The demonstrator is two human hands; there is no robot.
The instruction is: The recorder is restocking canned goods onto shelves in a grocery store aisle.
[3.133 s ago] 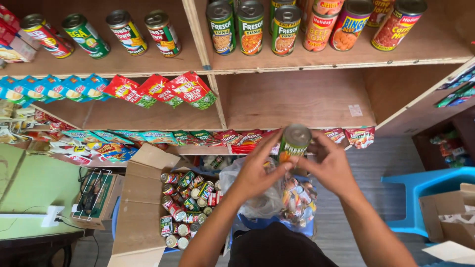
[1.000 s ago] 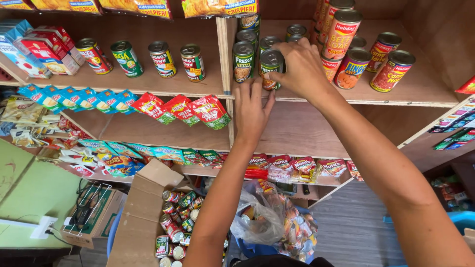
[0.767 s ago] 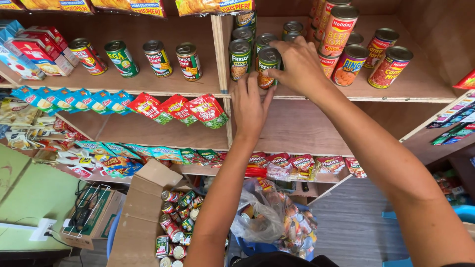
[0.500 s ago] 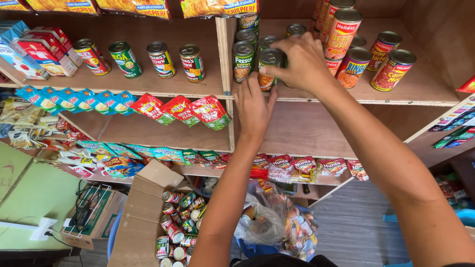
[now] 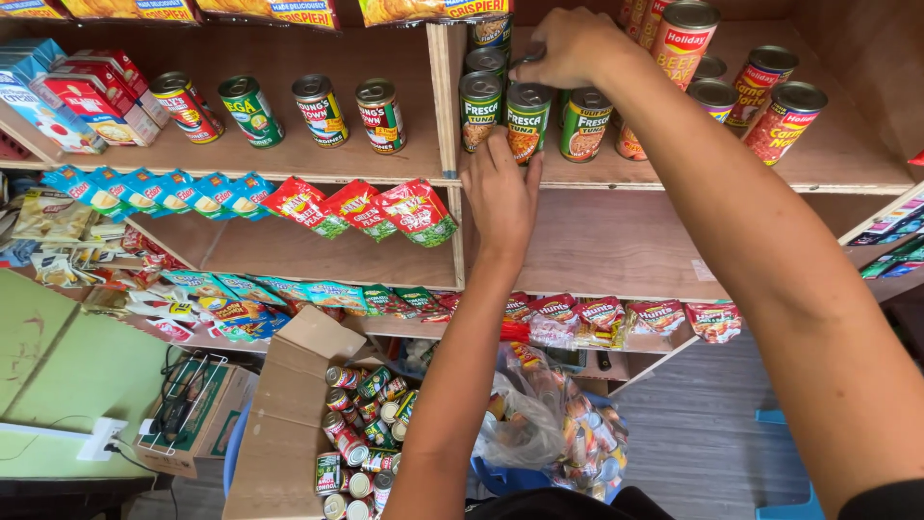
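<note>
Your right hand [image 5: 576, 46] curls over the top of a green tuna can [image 5: 527, 120] standing on the wooden shelf [image 5: 674, 173], fingers clasped on its lid. Your left hand [image 5: 500, 193] steadies it from below, fingertips touching its near face, between two matching cans [image 5: 479, 111].

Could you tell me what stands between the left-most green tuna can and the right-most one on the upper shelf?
In the head view, one more green tuna can stands between them, with the left hand touching its front.
</note>
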